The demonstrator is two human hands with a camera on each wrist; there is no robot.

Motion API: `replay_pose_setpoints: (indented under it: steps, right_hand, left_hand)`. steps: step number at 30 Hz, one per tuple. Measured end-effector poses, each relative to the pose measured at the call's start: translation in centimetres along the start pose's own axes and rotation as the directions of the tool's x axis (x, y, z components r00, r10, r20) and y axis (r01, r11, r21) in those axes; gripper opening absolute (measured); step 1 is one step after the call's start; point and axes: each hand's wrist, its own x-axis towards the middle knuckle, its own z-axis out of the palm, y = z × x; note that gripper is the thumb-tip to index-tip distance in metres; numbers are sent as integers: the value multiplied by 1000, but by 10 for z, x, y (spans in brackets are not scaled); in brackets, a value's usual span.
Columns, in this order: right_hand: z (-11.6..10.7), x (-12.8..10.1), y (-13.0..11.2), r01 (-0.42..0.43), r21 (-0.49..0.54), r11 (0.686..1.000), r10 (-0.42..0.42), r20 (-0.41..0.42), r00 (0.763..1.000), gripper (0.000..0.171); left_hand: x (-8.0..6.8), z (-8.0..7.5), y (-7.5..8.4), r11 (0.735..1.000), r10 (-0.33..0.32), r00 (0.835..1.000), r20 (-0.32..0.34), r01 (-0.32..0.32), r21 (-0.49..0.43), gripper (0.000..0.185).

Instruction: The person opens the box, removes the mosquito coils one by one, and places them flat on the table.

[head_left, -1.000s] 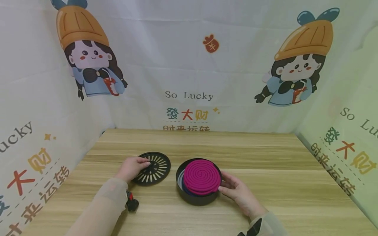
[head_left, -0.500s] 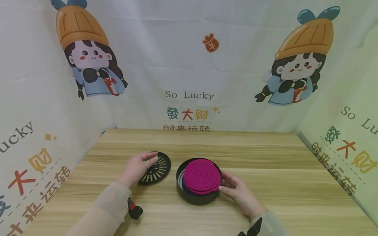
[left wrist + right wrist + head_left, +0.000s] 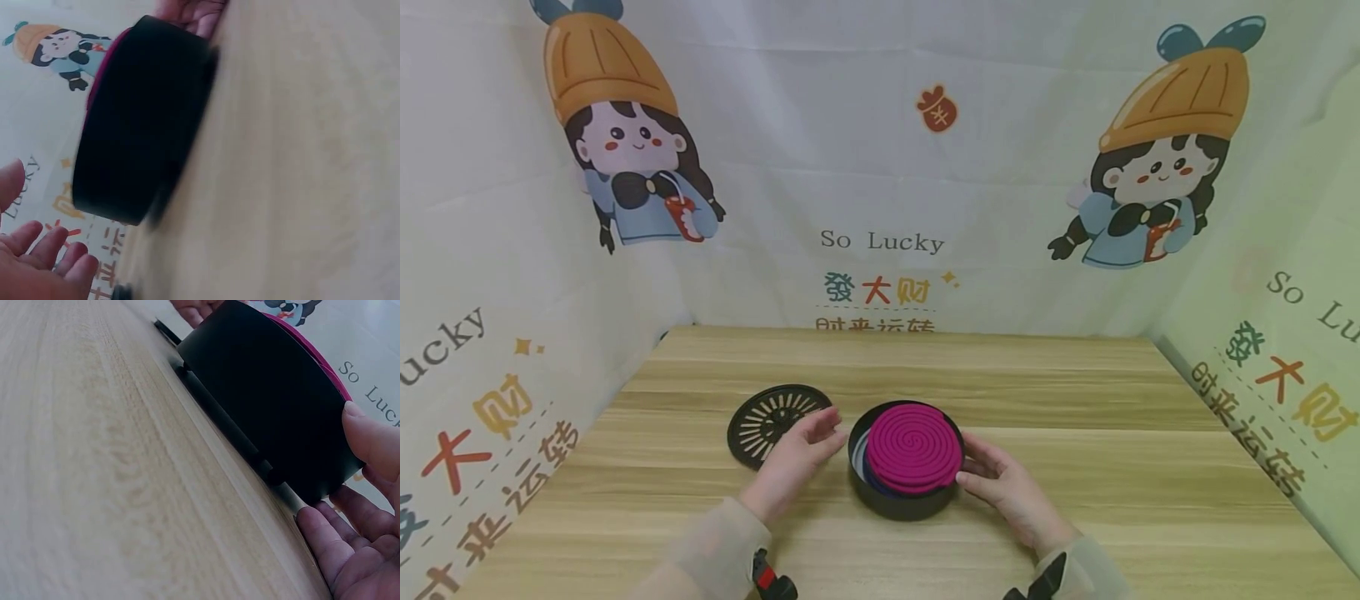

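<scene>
A round black mosquito coil holder (image 3: 901, 507) stands in the middle of the wooden table, on small feet in the right wrist view. Inside it lie stacked magenta mosquito coils (image 3: 913, 448), rising above the rim, over something dark blue and pale grey. My right hand (image 3: 1009, 493) grips the holder's right side, thumb (image 3: 369, 434) at the rim and fingers (image 3: 325, 534) low on the wall. To the holder's left, my left hand (image 3: 799, 460) is empty, fingers loosely extended towards its wall. The slotted black lid (image 3: 758, 421) lies flat behind the left hand, which hides part of it.
The wooden table (image 3: 1045, 392) runs back to a white printed cloth (image 3: 1000, 183) that also hangs along both sides. A small black wrist camera (image 3: 775, 586) is strapped at the left sleeve, and black straps (image 3: 1047, 577) show at the right one.
My left hand has let go of the slotted lid and moved right, across it, to near the holder. The lid stays put. My right hand keeps its grip on the holder.
</scene>
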Motion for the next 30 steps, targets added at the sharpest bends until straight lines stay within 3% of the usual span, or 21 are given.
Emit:
replay_pose_setpoints:
  steps: [8,15,20,30]
  right_hand:
    - [-2,2,3,1,9,1000,-1,10,1000,70]
    - [-2,1,3,0,8,1000,0,12,1000,70]
    - [-2,2,4,0,7,1000,0,10,1000,69]
    - [-2,-1,-1,-2,17,1000,2,4,1000,66]
  left_hand:
    - [2,8,-22,994,-3,993,114,15,-108,70]
    - [3,10,-34,975,58,964,259,2,-224,81]
    - [2,11,-39,966,73,959,275,0,-257,87]
    - [1,12,-42,972,77,944,321,0,-234,93]
